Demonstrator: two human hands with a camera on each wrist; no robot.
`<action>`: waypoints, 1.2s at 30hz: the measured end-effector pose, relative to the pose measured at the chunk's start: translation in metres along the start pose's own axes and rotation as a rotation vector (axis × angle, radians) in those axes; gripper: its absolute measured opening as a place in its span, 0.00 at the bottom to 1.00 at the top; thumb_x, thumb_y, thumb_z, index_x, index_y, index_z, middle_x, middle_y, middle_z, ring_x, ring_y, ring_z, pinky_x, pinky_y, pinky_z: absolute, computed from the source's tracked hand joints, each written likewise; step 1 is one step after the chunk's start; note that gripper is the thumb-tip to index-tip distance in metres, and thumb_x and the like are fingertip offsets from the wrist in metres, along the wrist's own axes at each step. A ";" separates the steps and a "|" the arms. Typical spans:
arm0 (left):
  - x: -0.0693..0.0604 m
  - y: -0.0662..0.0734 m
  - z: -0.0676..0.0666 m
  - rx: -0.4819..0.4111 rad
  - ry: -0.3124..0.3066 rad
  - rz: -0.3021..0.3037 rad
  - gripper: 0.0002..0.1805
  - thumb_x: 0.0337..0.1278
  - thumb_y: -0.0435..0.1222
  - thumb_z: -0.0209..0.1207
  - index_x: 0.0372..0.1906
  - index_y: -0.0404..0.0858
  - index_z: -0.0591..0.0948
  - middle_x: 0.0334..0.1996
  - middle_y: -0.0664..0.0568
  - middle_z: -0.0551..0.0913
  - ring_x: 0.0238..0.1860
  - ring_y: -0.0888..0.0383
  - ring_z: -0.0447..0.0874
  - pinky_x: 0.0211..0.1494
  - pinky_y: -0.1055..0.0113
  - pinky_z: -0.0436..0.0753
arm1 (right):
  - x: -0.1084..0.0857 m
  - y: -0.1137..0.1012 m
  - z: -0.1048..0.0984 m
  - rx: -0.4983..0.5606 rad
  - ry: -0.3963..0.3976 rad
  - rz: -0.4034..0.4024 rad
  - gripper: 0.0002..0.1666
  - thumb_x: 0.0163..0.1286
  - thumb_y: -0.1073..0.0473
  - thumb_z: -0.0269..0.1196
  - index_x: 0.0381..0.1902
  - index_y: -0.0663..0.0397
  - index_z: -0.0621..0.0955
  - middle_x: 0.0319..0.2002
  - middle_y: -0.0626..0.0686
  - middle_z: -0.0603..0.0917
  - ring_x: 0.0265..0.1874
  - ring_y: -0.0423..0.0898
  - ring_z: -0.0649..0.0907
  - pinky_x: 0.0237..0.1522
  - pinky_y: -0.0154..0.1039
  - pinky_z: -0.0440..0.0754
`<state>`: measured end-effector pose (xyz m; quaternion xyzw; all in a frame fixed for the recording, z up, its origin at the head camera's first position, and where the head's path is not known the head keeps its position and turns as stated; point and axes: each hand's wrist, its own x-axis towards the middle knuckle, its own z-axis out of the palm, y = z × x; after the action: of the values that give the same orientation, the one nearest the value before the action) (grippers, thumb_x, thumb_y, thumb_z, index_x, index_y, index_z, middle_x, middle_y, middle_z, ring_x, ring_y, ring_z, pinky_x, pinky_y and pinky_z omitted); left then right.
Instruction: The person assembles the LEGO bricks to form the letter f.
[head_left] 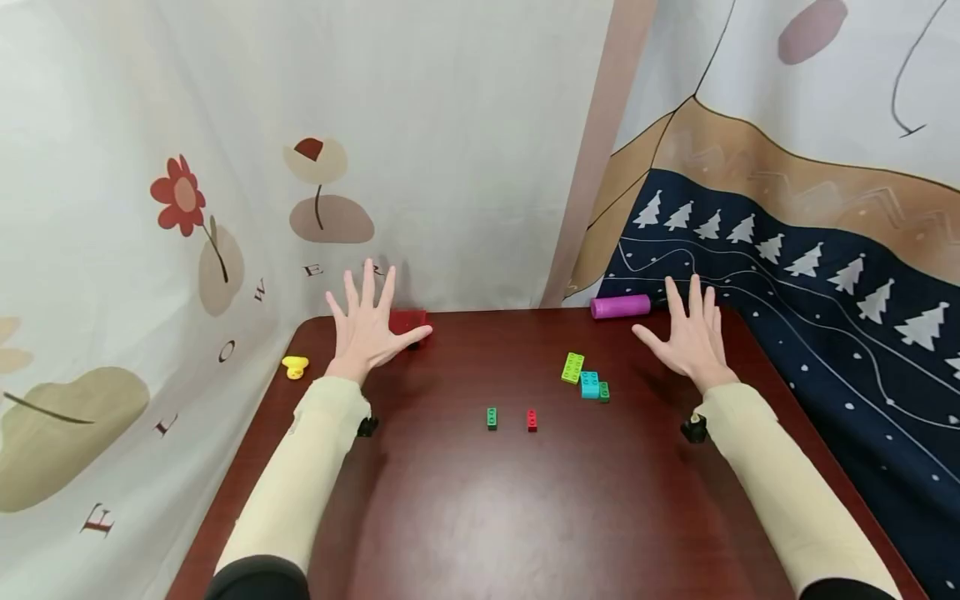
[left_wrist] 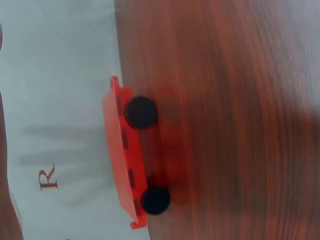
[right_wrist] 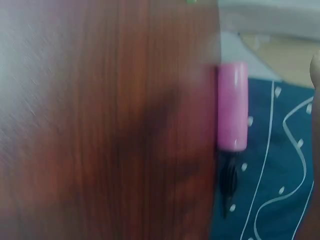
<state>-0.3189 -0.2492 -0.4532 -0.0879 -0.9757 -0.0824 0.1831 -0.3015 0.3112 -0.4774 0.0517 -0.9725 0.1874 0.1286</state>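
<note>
Both hands are raised with fingers spread and hold nothing. My left hand [head_left: 365,327] is over the back left of the table, nearest a red toy wagon [left_wrist: 125,155] with black wheels, which it partly hides in the head view. Over the back right is my right hand [head_left: 688,335], close to a purple cylinder [head_left: 621,307] with a black tapered end, pink in the right wrist view. Between the hands lie a lime brick [head_left: 573,367], a blue brick [head_left: 589,384] and a small green brick [head_left: 603,391] close together. Nearer me are another green brick [head_left: 492,418] and a red brick [head_left: 532,420], apart.
A small yellow toy [head_left: 296,367] sits by the left edge of the dark red-brown table [head_left: 480,517]. Printed cloths hang around it: a white one [head_left: 465,150] behind and left, a navy one [head_left: 825,333] with trees on the right.
</note>
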 end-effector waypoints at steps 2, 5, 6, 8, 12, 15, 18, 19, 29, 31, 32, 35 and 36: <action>-0.004 0.005 -0.001 -0.067 -0.002 -0.013 0.66 0.50 0.84 0.48 0.87 0.57 0.39 0.86 0.50 0.27 0.84 0.31 0.27 0.72 0.20 0.33 | -0.006 -0.006 0.000 0.045 -0.016 -0.005 0.63 0.70 0.23 0.57 0.87 0.41 0.40 0.85 0.61 0.29 0.82 0.72 0.36 0.76 0.75 0.42; -0.011 0.014 -0.002 -0.203 -0.008 -0.032 0.61 0.57 0.79 0.50 0.86 0.59 0.38 0.86 0.53 0.25 0.84 0.32 0.30 0.75 0.22 0.35 | -0.016 -0.019 0.001 0.120 -0.039 -0.024 0.61 0.72 0.26 0.59 0.87 0.38 0.42 0.86 0.60 0.34 0.82 0.71 0.43 0.72 0.78 0.53; -0.014 0.017 -0.002 -0.251 -0.008 -0.032 0.60 0.59 0.78 0.51 0.87 0.59 0.38 0.86 0.54 0.26 0.84 0.32 0.32 0.76 0.23 0.36 | -0.020 -0.024 0.002 0.145 -0.044 -0.037 0.60 0.72 0.27 0.60 0.87 0.37 0.44 0.86 0.60 0.37 0.82 0.71 0.46 0.69 0.80 0.57; -0.021 0.023 -0.002 -0.348 -0.022 -0.037 0.56 0.64 0.74 0.52 0.86 0.61 0.40 0.86 0.57 0.27 0.85 0.35 0.36 0.78 0.26 0.38 | -0.027 -0.035 0.006 0.199 -0.052 -0.081 0.58 0.72 0.30 0.62 0.87 0.37 0.47 0.86 0.60 0.42 0.81 0.69 0.50 0.68 0.80 0.60; -0.040 0.037 0.002 -0.482 -0.101 -0.035 0.50 0.70 0.70 0.51 0.86 0.61 0.43 0.86 0.56 0.29 0.85 0.40 0.42 0.80 0.30 0.41 | -0.043 -0.061 0.020 0.289 -0.077 -0.236 0.53 0.73 0.40 0.67 0.86 0.42 0.54 0.84 0.61 0.53 0.80 0.66 0.57 0.71 0.75 0.62; -0.053 0.048 0.009 -0.537 -0.163 -0.023 0.48 0.72 0.68 0.50 0.87 0.59 0.44 0.86 0.54 0.31 0.85 0.42 0.42 0.80 0.31 0.42 | -0.054 -0.079 0.030 0.334 -0.119 -0.323 0.51 0.73 0.43 0.68 0.86 0.41 0.56 0.82 0.61 0.58 0.79 0.62 0.61 0.72 0.70 0.64; -0.064 0.060 0.016 -0.577 -0.196 0.011 0.46 0.74 0.65 0.50 0.87 0.58 0.46 0.87 0.53 0.36 0.86 0.44 0.40 0.80 0.31 0.45 | -0.065 -0.094 0.038 0.365 -0.170 -0.353 0.50 0.73 0.42 0.68 0.85 0.38 0.58 0.82 0.58 0.60 0.79 0.59 0.62 0.72 0.68 0.66; -0.067 0.063 0.019 -0.587 -0.200 0.024 0.46 0.74 0.65 0.51 0.87 0.59 0.47 0.87 0.54 0.38 0.86 0.44 0.40 0.80 0.31 0.45 | -0.067 -0.099 0.041 0.372 -0.185 -0.359 0.49 0.74 0.41 0.67 0.85 0.38 0.58 0.82 0.58 0.60 0.79 0.58 0.63 0.73 0.68 0.66; -0.090 0.094 0.039 -0.696 -0.202 0.167 0.40 0.71 0.54 0.63 0.83 0.51 0.64 0.81 0.52 0.64 0.82 0.49 0.59 0.80 0.43 0.63 | -0.080 -0.127 0.069 0.448 -0.289 -0.382 0.43 0.76 0.42 0.65 0.83 0.41 0.63 0.79 0.53 0.67 0.74 0.57 0.72 0.70 0.64 0.72; -0.093 0.097 0.045 -0.721 -0.223 0.182 0.39 0.69 0.51 0.66 0.80 0.48 0.68 0.77 0.50 0.70 0.78 0.50 0.67 0.78 0.47 0.68 | -0.080 -0.129 0.074 0.473 -0.321 -0.365 0.42 0.77 0.43 0.65 0.83 0.42 0.64 0.78 0.54 0.69 0.69 0.56 0.77 0.67 0.61 0.77; -0.095 0.099 0.048 -0.734 -0.241 0.183 0.38 0.68 0.50 0.68 0.79 0.46 0.70 0.75 0.50 0.73 0.76 0.50 0.70 0.76 0.47 0.70 | -0.079 -0.131 0.076 0.488 -0.335 -0.363 0.41 0.77 0.44 0.65 0.82 0.44 0.64 0.77 0.54 0.70 0.66 0.56 0.79 0.64 0.59 0.80; -0.099 0.101 0.057 -0.765 -0.315 0.163 0.37 0.63 0.46 0.73 0.75 0.42 0.75 0.69 0.50 0.80 0.70 0.51 0.78 0.71 0.48 0.76 | -0.079 -0.134 0.084 0.505 -0.362 -0.377 0.38 0.78 0.49 0.65 0.79 0.53 0.68 0.71 0.58 0.77 0.57 0.54 0.84 0.57 0.55 0.84; -0.100 0.102 0.060 -0.776 -0.340 0.156 0.37 0.61 0.45 0.75 0.74 0.41 0.76 0.68 0.50 0.81 0.68 0.51 0.79 0.69 0.48 0.77 | -0.078 -0.135 0.087 0.506 -0.371 -0.383 0.36 0.78 0.50 0.65 0.78 0.56 0.70 0.69 0.59 0.79 0.55 0.53 0.85 0.56 0.54 0.85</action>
<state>-0.2271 -0.1529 -0.5322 -0.2360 -0.8792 -0.4134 -0.0214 -0.2260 0.1576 -0.5291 0.2961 -0.8749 0.3818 -0.0342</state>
